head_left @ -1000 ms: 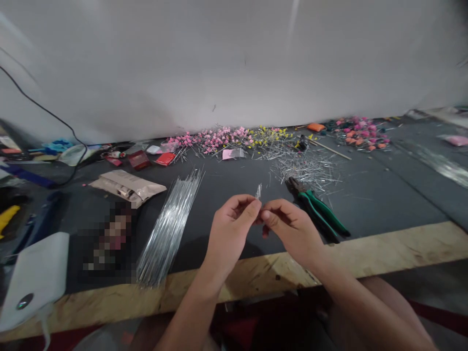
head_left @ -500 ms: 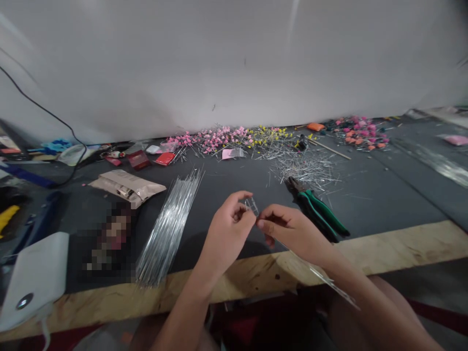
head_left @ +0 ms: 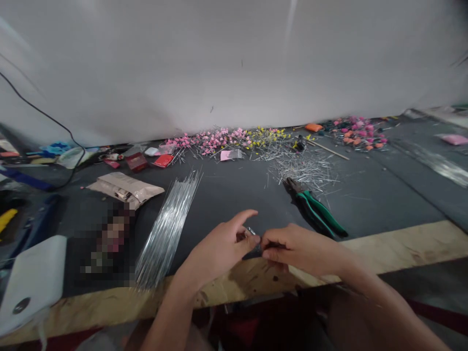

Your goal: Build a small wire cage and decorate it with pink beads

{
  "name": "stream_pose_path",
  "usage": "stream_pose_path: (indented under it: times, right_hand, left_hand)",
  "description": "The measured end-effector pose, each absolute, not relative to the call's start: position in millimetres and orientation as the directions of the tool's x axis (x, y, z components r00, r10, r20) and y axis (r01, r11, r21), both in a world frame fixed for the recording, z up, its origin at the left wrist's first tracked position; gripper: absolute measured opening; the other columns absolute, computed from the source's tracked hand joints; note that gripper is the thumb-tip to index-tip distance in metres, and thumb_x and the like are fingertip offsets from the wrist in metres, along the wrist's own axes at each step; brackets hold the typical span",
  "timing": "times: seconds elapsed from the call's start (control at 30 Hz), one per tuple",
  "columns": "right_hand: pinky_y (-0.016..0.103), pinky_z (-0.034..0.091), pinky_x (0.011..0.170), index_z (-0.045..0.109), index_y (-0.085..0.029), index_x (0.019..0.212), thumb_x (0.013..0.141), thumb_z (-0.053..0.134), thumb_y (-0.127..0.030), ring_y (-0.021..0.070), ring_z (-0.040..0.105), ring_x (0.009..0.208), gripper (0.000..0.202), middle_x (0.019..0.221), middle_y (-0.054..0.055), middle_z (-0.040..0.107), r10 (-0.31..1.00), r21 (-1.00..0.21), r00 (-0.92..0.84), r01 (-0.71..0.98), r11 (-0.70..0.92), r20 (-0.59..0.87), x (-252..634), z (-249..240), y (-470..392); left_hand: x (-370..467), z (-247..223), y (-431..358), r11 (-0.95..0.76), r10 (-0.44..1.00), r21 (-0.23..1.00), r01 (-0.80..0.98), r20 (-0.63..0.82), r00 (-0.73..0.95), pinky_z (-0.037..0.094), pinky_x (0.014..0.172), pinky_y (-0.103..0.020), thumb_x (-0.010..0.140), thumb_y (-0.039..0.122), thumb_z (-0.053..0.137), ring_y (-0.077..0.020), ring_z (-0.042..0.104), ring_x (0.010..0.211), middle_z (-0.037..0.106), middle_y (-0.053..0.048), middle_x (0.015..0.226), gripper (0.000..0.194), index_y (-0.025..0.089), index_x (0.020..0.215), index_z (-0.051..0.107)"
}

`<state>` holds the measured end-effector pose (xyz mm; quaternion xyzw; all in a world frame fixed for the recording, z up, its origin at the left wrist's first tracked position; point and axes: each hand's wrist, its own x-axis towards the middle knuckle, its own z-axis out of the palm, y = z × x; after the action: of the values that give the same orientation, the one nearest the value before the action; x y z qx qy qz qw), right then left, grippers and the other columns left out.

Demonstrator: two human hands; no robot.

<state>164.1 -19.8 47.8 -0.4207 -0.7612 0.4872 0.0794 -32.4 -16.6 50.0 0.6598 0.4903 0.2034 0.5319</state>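
Note:
Close to the table's front edge, my left hand [head_left: 226, 243] pinches a small bent piece of silvery wire [head_left: 250, 231] between thumb and fingers. My right hand [head_left: 292, 246] is closed, its fingertips meeting the left ones at the same wire; how much wire lies inside it is hidden. Green-handled pliers [head_left: 318, 209] lie to the right of my hands, jaws pointing away. To the left rests a bundle of straight silvery wires [head_left: 168, 226], reaching over the wooden edge.
Pink and yellow bead-tipped wires [head_left: 223, 139] line the wall, beside loose wire cuttings [head_left: 305, 165]. Pink and orange ones [head_left: 361, 134] lie farther right. A crumpled beige packet [head_left: 126, 185] and a white power bank [head_left: 34, 280] are at left. A wooden strip [head_left: 395, 248] borders the table.
Both hands have moved down towards the front edge, still together. Wire ends that trailed below my right forearm no longer show. My left index finger is stretched out more.

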Motion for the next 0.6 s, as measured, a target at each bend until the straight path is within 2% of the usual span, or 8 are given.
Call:
stream_pose_path:
  times: [0.13, 0.2, 0.27, 0.37, 0.43, 0.6]
  right_hand:
    - [0.019, 0.035, 0.051, 0.059, -0.02, 0.079, 0.086, 0.046, -0.027, 0.0102, 0.057, 0.055, 0.017, 0.063, -0.002, 0.065, 0.662, -0.762, -0.689, 0.588, 0.272, -0.295, 158.3, 50.7, -25.9]
    - [0.018, 0.034, 0.05, 0.06, -0.02, 0.081, 0.086, 0.045, -0.025, 0.0101, 0.057, 0.057, 0.016, 0.065, -0.002, 0.065, 0.63, -0.755, -0.723, 0.574, 0.317, -0.285, 154.6, 53.5, -28.5]
    - [0.018, 0.034, 0.051, 0.06, -0.02, 0.083, 0.086, 0.045, -0.024, 0.0105, 0.058, 0.058, 0.015, 0.066, -0.002, 0.065, 0.588, -0.76, -0.758, 0.551, 0.345, -0.282, 151.9, 55.9, -30.6]
    - [0.018, 0.037, 0.052, 0.06, -0.02, 0.083, 0.085, 0.046, -0.023, 0.0106, 0.058, 0.058, 0.015, 0.065, -0.001, 0.065, 0.51, -0.804, -0.803, 0.506, 0.311, -0.309, 151.1, 58.5, -32.8]
    - [0.018, 0.04, 0.053, 0.06, -0.019, 0.084, 0.085, 0.046, -0.024, 0.0103, 0.059, 0.059, 0.015, 0.065, -0.001, 0.063, 0.462, -0.847, -0.821, 0.477, 0.235, -0.334, 152.3, 59.8, -33.8]
    - [0.017, 0.044, 0.054, 0.061, -0.019, 0.085, 0.083, 0.049, -0.024, 0.0087, 0.058, 0.056, 0.014, 0.062, -0.003, 0.059, 0.418, -0.893, -0.821, 0.448, 0.048, -0.389, 158.7, 62.0, -35.0]
  left_hand:
    - [-42.1, 53.3, -18.9, -0.112, 0.825, 0.852, 0.511, -0.207, 0.525, 0.039, 0.084, -0.028, 0.077, 0.023, 0.051, -0.021, 0.057, 0.099, 0.062, -0.002, 0.116, 0.041, 0.031, 0.117, 0.057]
    - [-43.6, 53.7, -19.3, -0.137, 0.784, 0.85, 0.508, -0.22, 0.58, 0.038, 0.087, -0.027, 0.073, 0.016, 0.05, -0.0209, 0.056, 0.103, 0.06, 0.0, 0.119, 0.046, 0.032, 0.115, 0.059]
    - [-43.3, 55.0, -19.1, -0.128, 0.706, 0.863, 0.49, -0.268, 0.656, 0.04, 0.083, -0.026, 0.071, 0.012, 0.048, -0.0202, 0.058, 0.098, 0.065, 0.002, 0.111, 0.047, 0.032, 0.111, 0.061]
    - [-41.9, 58.7, -19.1, -0.032, 0.523, 0.892, 0.451, -0.369, 0.768, 0.043, 0.07, -0.025, 0.071, 0.012, 0.047, -0.0181, 0.062, 0.082, 0.07, 0.003, 0.093, 0.041, 0.032, 0.103, 0.065]
    - [-41.5, 60.9, -19.8, 0.075, 0.443, 0.907, 0.414, -0.403, 0.801, 0.043, 0.065, -0.024, 0.073, 0.014, 0.048, -0.017, 0.062, 0.077, 0.071, 0.002, 0.089, 0.036, 0.029, 0.1, 0.067]
    - [-38.9, 57.7, -21.9, 0.334, 0.337, 0.891, 0.307, -0.417, 0.844, 0.045, 0.068, -0.026, 0.071, 0.018, 0.056, -0.0172, 0.061, 0.082, 0.069, 0.0, 0.093, 0.03, 0.026, 0.098, 0.066]
